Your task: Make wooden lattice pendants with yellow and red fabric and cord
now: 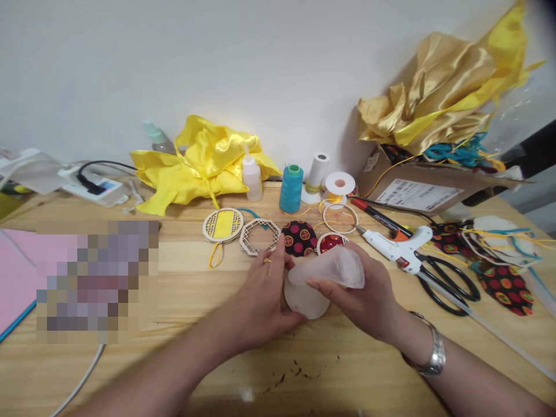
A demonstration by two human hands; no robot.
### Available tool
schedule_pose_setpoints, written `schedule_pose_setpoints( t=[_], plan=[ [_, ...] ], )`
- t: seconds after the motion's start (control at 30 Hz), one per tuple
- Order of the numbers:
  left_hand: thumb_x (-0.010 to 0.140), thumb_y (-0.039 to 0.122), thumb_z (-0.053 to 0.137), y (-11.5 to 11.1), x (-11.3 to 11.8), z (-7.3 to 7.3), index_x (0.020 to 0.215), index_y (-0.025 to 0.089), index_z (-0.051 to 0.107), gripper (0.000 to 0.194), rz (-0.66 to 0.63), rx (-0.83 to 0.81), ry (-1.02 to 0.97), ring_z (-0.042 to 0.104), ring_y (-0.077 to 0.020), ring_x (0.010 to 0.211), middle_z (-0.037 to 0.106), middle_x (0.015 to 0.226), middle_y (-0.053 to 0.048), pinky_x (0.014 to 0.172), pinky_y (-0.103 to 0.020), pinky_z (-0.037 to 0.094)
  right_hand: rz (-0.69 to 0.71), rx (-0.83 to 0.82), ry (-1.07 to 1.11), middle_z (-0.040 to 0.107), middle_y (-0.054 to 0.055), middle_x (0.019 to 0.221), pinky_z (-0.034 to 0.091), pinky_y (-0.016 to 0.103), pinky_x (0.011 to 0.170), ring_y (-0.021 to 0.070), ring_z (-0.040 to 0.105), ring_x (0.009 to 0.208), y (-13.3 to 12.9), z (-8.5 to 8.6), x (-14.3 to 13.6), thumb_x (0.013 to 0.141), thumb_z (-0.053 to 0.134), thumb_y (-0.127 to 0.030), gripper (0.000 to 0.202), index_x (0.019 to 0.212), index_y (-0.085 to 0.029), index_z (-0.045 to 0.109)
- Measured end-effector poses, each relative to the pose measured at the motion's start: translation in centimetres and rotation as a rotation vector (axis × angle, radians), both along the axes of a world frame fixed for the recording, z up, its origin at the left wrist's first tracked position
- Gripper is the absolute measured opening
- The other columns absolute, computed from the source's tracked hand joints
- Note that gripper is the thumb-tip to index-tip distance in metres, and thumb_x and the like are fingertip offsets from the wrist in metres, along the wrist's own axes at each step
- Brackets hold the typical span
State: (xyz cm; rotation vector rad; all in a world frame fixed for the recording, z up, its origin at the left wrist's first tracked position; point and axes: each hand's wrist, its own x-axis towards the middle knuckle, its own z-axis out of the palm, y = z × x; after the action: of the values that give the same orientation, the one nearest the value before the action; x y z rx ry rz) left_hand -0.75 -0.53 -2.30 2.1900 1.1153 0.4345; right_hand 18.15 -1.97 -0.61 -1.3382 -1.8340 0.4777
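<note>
White round disc [306, 300] with a translucent film sheet [336, 269] over it — held just above the wooden table [174, 359], near its front middle. Left hand [264, 295] closed on the disc's left edge; right hand [365, 295] pinching the film. Just behind: patterned fabric circle [299, 237], octagonal wooden frame [259, 236]. Right — glue gun [397, 246], scissors [447, 284].

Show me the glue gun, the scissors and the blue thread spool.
glue gun [397, 248], head view, on its white body.
scissors [452, 285], head view, on the black handle loops.
blue thread spool [291, 188], head view, on the wound thread.
</note>
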Motion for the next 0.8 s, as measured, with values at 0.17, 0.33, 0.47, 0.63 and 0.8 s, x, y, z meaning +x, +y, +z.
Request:
schedule_pose_setpoints(
  t=[0.17,0.33,0.47,0.63,0.8],
  plan=[
    [0.070,0.040,0.069,0.02,-0.02,-0.17,0.143,0.021,-0.019,0.116,0.008,0.002,0.001,0.048,-0.0317,0.115,0.054,0.120,-0.011,0.101,-0.054,0.028,0.056,-0.018,-0.045,0.056,-0.003,0.066,0.041,0.020,0.045,0.0104,0.050,0.052,-0.31,0.22,-0.01,0.073,0.070,-0.040,0.027,0.082,-0.021,0.053],
    [0.071,0.040,0.068,0.08,-0.02,-0.32,0.142,0.021,-0.023,0.116,-0.002,0.017,0.006,0.049,-0.0311,0.114,0.054,0.118,-0.011,0.102,-0.054,0.026,0.039,-0.032,-0.019,0.055,-0.004,0.065,0.041,0.020,0.046,0.0101,0.050,0.052,-0.21,0.24,0.32,0.071,0.072,-0.039,0.028,0.079,-0.021,0.052],
    [0.069,0.038,0.070,0.10,-0.03,-0.22,0.142,0.020,-0.022,0.118,-0.003,0.016,0.006,0.049,-0.0307,0.114,0.054,0.118,-0.011,0.102,-0.053,0.026,0.001,-0.035,0.034,0.056,-0.002,0.067,0.043,0.022,0.048,0.0118,0.052,0.056,0.04,0.04,0.52,0.071,0.071,-0.040,0.029,0.080,-0.020,0.052],
    [0.071,0.041,0.068,-0.03,-0.03,-0.24,0.142,0.020,-0.021,0.116,-0.006,0.018,0.004,0.049,-0.0305,0.112,0.054,0.116,-0.011,0.102,-0.054,0.026,0.133,-0.066,0.024,0.053,-0.004,0.066,0.041,0.020,0.047,0.0092,0.049,0.054,-0.26,0.29,0.57,0.070,0.073,-0.036,0.027,0.079,-0.021,0.052],
    [0.070,0.039,0.069,0.00,0.00,-0.13,0.143,0.020,-0.019,0.116,-0.011,0.013,0.004,0.049,-0.0304,0.113,0.054,0.116,-0.010,0.103,-0.056,0.025,0.159,-0.071,0.066,0.050,-0.005,0.065,0.039,0.019,0.047,0.0083,0.047,0.054,-0.19,0.77,0.92,0.070,0.074,-0.031,0.026,0.075,-0.020,0.050]
  ],
)
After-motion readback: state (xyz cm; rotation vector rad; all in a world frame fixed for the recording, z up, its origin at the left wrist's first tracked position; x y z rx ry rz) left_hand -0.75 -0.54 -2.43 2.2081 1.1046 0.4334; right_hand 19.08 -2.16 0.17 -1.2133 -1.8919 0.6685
